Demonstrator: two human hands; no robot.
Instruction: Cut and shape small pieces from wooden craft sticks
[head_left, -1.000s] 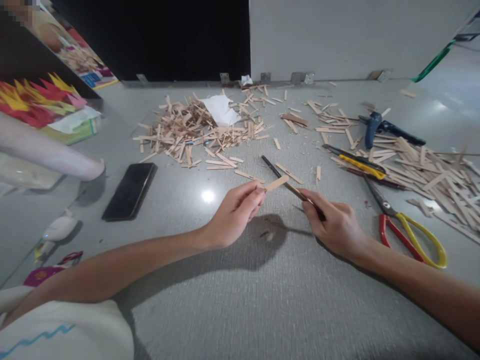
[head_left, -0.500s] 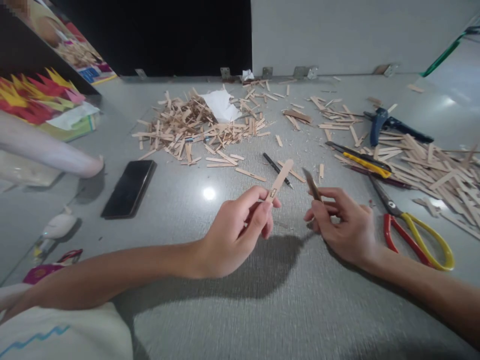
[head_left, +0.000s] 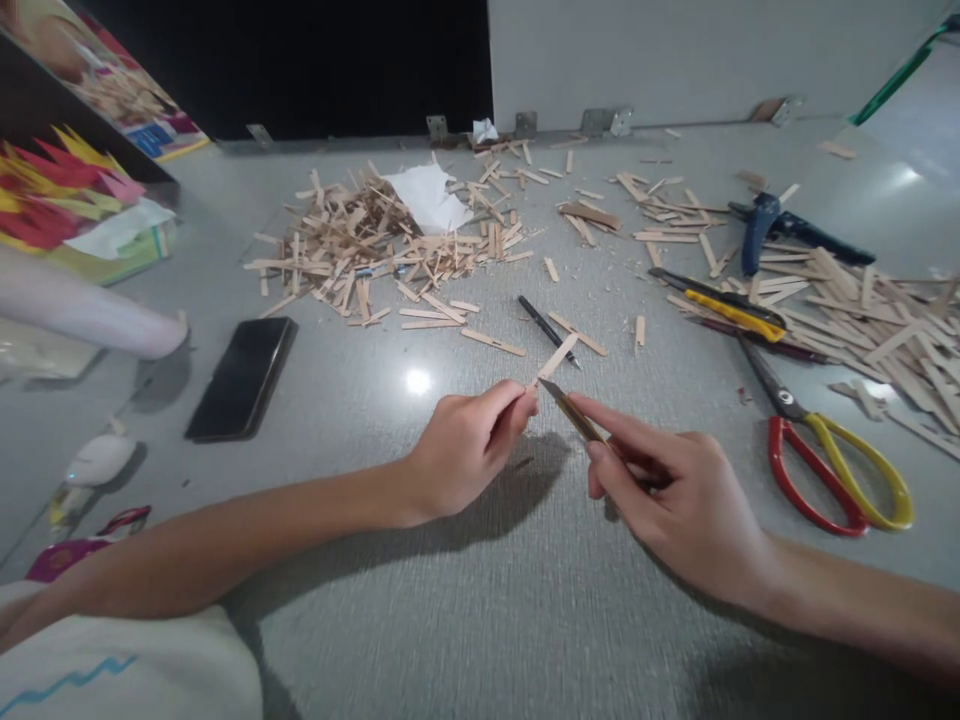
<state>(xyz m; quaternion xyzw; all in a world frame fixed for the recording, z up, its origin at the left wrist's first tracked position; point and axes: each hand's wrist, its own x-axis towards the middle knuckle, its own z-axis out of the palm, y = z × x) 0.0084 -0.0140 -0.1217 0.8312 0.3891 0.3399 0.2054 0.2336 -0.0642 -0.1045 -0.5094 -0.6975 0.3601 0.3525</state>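
Note:
Between its thumb and fingers, my left hand (head_left: 469,445) pinches a wooden craft stick (head_left: 559,356), which points up and away to the right. My right hand (head_left: 679,495) is closed around a craft knife (head_left: 576,415). The knife's blade tip meets the stick, or comes very close to it, just beyond my left fingertips. Past the stick lies a black pen (head_left: 547,329) on the grey table (head_left: 480,640). Another stick with a small slot (head_left: 493,342) rests left of the pen.
Cut sticks are heaped at the back left (head_left: 352,240), with white paper (head_left: 431,198) on top. More sticks (head_left: 885,330), a glue gun (head_left: 795,235), a yellow cutter (head_left: 735,312) and scissors (head_left: 832,460) lie right. A phone (head_left: 241,378) and another person's arm (head_left: 90,305) are left.
The craft knife in my right hand has moved left and turned, bringing its blade to the stick. My left hand has tilted the stick lower.

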